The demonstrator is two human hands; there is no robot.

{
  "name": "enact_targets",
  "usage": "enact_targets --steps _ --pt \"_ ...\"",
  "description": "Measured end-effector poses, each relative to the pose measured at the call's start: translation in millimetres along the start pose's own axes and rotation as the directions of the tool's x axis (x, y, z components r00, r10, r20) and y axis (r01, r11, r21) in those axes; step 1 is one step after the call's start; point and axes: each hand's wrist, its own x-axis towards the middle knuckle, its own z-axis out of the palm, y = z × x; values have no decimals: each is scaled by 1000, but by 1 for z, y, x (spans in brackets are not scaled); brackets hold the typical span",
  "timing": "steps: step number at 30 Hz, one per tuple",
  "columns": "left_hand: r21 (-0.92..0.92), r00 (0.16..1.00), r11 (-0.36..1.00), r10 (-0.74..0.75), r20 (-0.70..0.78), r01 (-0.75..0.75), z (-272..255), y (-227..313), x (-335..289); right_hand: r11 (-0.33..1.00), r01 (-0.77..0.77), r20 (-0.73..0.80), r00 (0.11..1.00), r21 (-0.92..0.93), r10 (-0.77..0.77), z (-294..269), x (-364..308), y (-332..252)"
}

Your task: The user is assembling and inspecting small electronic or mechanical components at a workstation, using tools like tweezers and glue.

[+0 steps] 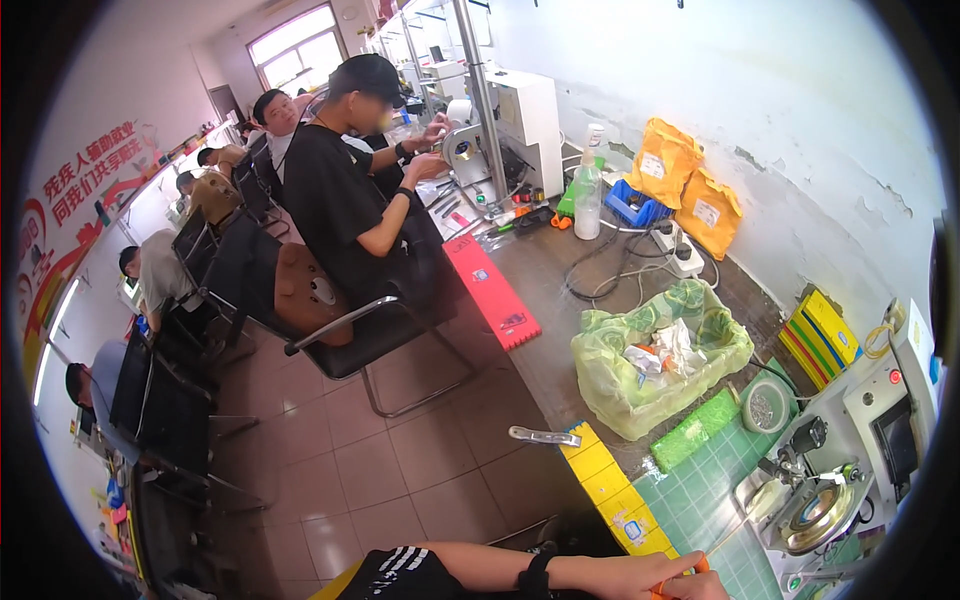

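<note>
Bright light enters through a white-framed rectangular window [293,46] at eleven o'clock; a long white tube light [56,340] glows at nine; glossy brown floor tiles [332,538] glare at seven; fisheye curvature bends the darkened edges.

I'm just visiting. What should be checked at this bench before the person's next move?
1. Left hand holding the orange item: ok; how firmly, cannot tell, as the lower edge cuts it off.
2. Right hand placed safely: cannot tell; out of view.
3. Green cutting mat lying flat: ok.
4. Waste inside the lined bin: ok.
5. Silver metal tool fully on the bench: seemingly not ok; its end appears to overhang the edge.
</note>
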Motion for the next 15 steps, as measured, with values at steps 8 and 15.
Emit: enact_targets --steps 8,15 --pt "-30 990 991 131 -57 -133 25 -11 9 983 -38 -90 996 -178 22 12 -26 -11" --pt "-13 983 997 67 -168 -70 9 6 0 988 -155 -225 963 -14 148 10 -58 -9"
